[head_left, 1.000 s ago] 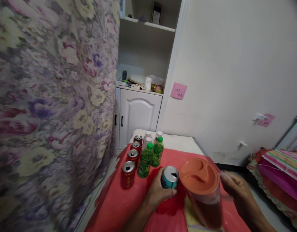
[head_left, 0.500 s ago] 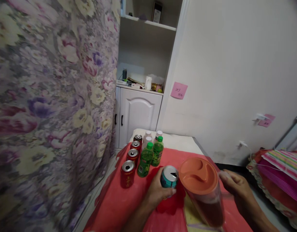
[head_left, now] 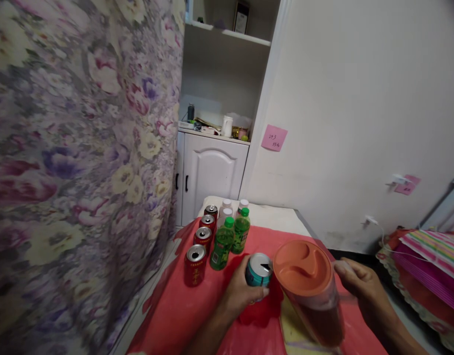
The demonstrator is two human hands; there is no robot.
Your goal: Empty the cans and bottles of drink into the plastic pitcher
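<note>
My left hand (head_left: pixel 245 291) is wrapped round a teal drink can (head_left: pixel 259 276), whose opened top faces up. Closed on the handle at its right side, my right hand (head_left: pixel 360 281) holds a clear pitcher (head_left: pixel 319 315) with an orange lid (head_left: pixel 302 268). The pitcher leans left, its spout at the rim of the can, and dark liquid shows inside it. Beneath the can is a red container (head_left: pixel 261 315), partly hidden by my hand. Left of the can stand two green bottles (head_left: pixel 222 246) and a row of several red cans (head_left: pixel 195 266).
White-capped bottles (head_left: pixel 243 203) stand behind the green ones. A yellow cloth (head_left: pixel 291 325) lies under the pitcher on the red-covered table (head_left: pixel 175 315). A floral curtain (head_left: pixel 82 172) hangs at the left, a white cabinet (head_left: pixel 215 167) stands behind, and stacked bedding (head_left: pixel 426 266) is at the right.
Almost nothing differs. The pitcher stays tilted against the can, and both hands keep their hold, with only a very slight shift of the view.
</note>
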